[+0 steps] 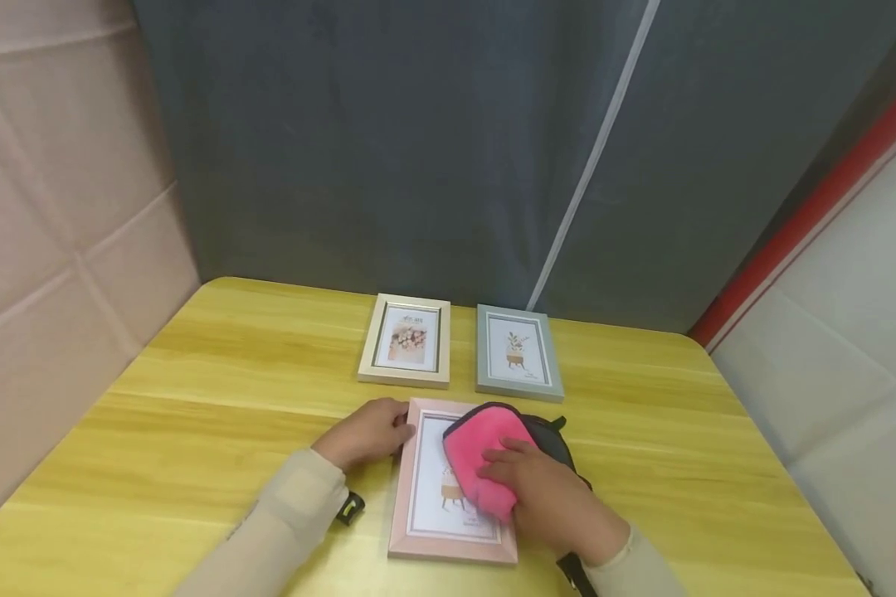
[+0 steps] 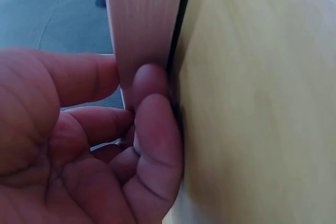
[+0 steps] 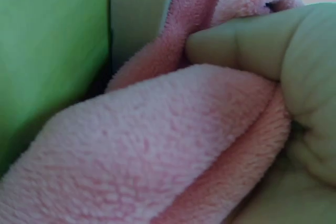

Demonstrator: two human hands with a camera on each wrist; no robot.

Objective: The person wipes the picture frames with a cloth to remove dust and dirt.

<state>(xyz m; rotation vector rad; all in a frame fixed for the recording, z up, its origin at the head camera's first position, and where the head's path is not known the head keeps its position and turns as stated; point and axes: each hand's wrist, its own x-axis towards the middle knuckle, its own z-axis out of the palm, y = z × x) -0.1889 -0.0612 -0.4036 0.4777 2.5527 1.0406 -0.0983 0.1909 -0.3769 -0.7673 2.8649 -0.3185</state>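
Note:
A pink picture frame lies flat on the table, a small drawing behind its pane. My left hand holds its left side near the top corner; in the left wrist view the thumb and curled fingers meet at the frame's edge. On the pane's upper right lies a fluffy pink cloth with dark edging, bunched in my right hand. The right wrist view shows this cloth folded between thumb and palm. The cloth covers part of the drawing.
Behind lie a gold picture frame and a grey-green picture frame. A dark grey piece with a loop shows beside the cloth. The yellow wood-grain table ends at a dark panel.

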